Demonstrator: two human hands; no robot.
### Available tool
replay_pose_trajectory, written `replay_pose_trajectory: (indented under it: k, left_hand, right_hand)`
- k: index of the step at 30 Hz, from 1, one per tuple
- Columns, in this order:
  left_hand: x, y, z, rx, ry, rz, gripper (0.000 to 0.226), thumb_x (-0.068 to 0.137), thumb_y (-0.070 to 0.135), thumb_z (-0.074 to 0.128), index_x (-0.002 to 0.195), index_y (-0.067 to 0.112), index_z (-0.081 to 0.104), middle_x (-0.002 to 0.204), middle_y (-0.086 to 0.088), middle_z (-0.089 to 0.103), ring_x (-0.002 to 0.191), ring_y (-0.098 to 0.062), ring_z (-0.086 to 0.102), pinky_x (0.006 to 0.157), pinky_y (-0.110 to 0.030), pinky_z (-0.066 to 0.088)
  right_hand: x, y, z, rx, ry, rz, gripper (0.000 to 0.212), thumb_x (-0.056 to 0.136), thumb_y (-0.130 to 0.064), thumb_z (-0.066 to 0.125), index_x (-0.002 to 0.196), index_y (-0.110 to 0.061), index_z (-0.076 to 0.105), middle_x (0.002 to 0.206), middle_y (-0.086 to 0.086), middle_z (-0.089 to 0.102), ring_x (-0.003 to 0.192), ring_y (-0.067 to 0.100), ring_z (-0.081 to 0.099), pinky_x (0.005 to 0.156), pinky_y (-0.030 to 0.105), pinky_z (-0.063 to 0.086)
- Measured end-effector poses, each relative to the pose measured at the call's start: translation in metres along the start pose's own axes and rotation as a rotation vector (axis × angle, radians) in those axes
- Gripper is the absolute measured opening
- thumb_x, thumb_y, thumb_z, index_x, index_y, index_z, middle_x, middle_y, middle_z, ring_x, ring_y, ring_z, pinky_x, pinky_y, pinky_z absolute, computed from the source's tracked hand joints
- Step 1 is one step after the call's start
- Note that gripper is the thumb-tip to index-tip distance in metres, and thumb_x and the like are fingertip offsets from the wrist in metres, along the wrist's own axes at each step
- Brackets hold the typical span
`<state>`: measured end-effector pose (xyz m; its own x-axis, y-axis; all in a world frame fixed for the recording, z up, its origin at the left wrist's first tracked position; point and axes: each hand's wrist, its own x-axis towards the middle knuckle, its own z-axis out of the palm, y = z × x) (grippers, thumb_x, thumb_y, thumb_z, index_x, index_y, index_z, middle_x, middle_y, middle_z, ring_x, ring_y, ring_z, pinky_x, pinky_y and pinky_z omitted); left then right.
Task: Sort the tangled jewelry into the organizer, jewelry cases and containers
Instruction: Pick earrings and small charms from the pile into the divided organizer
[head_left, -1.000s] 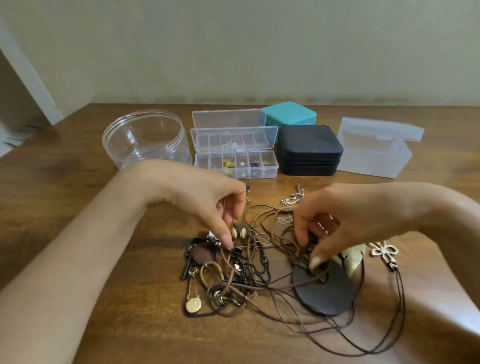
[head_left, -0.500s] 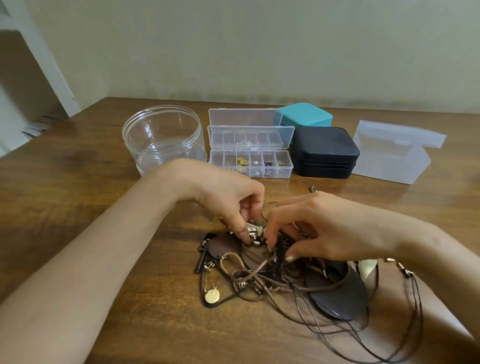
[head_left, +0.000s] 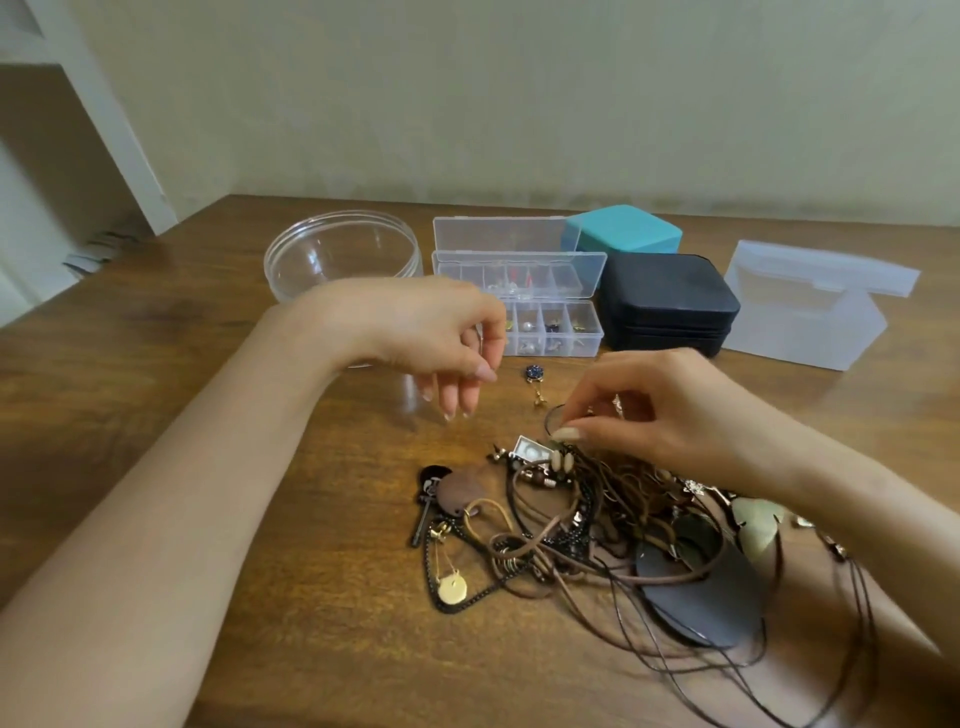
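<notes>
Two hands over the desk (head_left: 311, 623): right hand (head_left: 660, 410) pinches a cord (head_left: 549, 415) of the jewelry tangle (head_left: 571, 525), left hand (head_left: 431, 338) loosely curled, grip unclear.

We read no text, label, brand or number anywhere. The organizer (head_left: 550, 332), teal case (head_left: 628, 234), black case (head_left: 670, 296), round container (head_left: 332, 249) and frosted box (head_left: 800, 317) show plain surfaces (the small charms are too blurred to read any marking).
</notes>
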<state>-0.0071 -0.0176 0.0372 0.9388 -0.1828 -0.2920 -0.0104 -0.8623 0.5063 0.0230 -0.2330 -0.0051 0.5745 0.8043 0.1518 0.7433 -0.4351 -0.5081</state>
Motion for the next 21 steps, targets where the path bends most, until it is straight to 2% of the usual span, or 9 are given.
replay_pose_trajectory:
  k: [3, 7, 11, 13, 15, 17, 19, 21]
  left_hand:
    - [0.0, -0.001, 0.001, -0.006, -0.061, -0.062, 0.008, 0.09, 0.007, 0.059, 0.095, 0.007, 0.053, 0.079, -0.013, 0.072, 0.072, -0.027, 0.07, 0.055, -0.028, 0.055]
    - [-0.008, 0.002, 0.0, 0.048, -0.248, -0.163, 0.031, 0.077, 0.009, 0.073, 0.1, 0.01, 0.052, 0.088, -0.01, 0.071, 0.072, -0.02, 0.07, 0.059, -0.027, 0.058]
    - [-0.011, 0.005, 0.003, 0.123, -0.331, -0.176, 0.044, 0.067, 0.015, 0.082, 0.099, 0.014, 0.051, 0.093, -0.005, 0.067, 0.068, -0.009, 0.065, 0.062, -0.023, 0.057]
    - [-0.01, 0.008, 0.009, 0.187, -0.353, -0.18, 0.047, 0.064, 0.02, 0.084, 0.096, 0.016, 0.05, 0.089, 0.0, 0.064, 0.062, -0.005, 0.061, 0.058, -0.02, 0.053]
    - [-0.008, 0.01, 0.014, 0.25, -0.361, -0.181, 0.049, 0.063, 0.024, 0.084, 0.097, 0.016, 0.05, 0.085, 0.003, 0.061, 0.059, -0.004, 0.057, 0.056, -0.019, 0.05]
    - [-0.004, 0.011, 0.018, 0.285, -0.361, -0.175, 0.048, 0.065, 0.026, 0.083, 0.1, 0.014, 0.051, 0.083, 0.004, 0.059, 0.062, -0.004, 0.056, 0.056, -0.018, 0.048]
    - [-0.002, 0.012, 0.019, 0.294, -0.36, -0.156, 0.042, 0.068, 0.028, 0.081, 0.097, 0.014, 0.055, 0.08, 0.006, 0.059, 0.065, -0.004, 0.055, 0.057, -0.017, 0.046]
    - [-0.001, 0.012, 0.018, 0.294, -0.371, -0.131, 0.032, 0.07, 0.029, 0.079, 0.091, 0.016, 0.058, 0.077, 0.009, 0.06, 0.066, -0.002, 0.055, 0.058, -0.016, 0.043]
  right_hand:
    - [0.001, -0.01, 0.015, -0.14, -0.017, 0.009, 0.029, 0.072, -0.056, 0.059, 0.092, -0.036, 0.063, 0.083, -0.016, 0.052, 0.074, 0.001, 0.052, 0.061, 0.019, 0.044]
    - [0.001, -0.016, 0.016, -0.191, 0.01, -0.001, 0.015, 0.075, -0.043, 0.067, 0.078, -0.036, 0.054, 0.084, -0.018, 0.049, 0.077, 0.001, 0.05, 0.061, 0.016, 0.041]
    - [0.0, -0.015, 0.005, 0.072, 0.072, 0.077, 0.015, 0.074, -0.026, 0.075, 0.072, -0.025, 0.06, 0.07, -0.018, 0.058, 0.068, -0.007, 0.052, 0.056, 0.009, 0.039]
    - [0.0, -0.011, -0.001, 0.186, 0.096, 0.122, 0.015, 0.075, -0.02, 0.075, 0.071, -0.022, 0.061, 0.062, -0.022, 0.059, 0.056, -0.004, 0.051, 0.049, 0.007, 0.037]
    - [0.002, -0.006, -0.006, 0.257, 0.091, 0.126, 0.013, 0.075, -0.021, 0.075, 0.074, -0.02, 0.063, 0.062, -0.018, 0.061, 0.053, -0.002, 0.05, 0.048, 0.009, 0.037]
    - [0.002, -0.003, -0.011, 0.359, 0.038, 0.091, 0.013, 0.073, -0.02, 0.076, 0.076, -0.014, 0.065, 0.068, -0.01, 0.066, 0.057, 0.001, 0.057, 0.053, 0.014, 0.043]
    - [-0.001, -0.004, -0.018, 0.447, -0.093, 0.045, 0.014, 0.072, -0.018, 0.074, 0.08, -0.009, 0.067, 0.077, 0.001, 0.071, 0.069, 0.016, 0.067, 0.063, 0.024, 0.053]
    - [-0.004, -0.006, -0.023, 0.469, -0.185, 0.018, 0.016, 0.071, -0.016, 0.071, 0.085, -0.009, 0.069, 0.083, 0.003, 0.073, 0.078, 0.018, 0.07, 0.071, 0.026, 0.056]
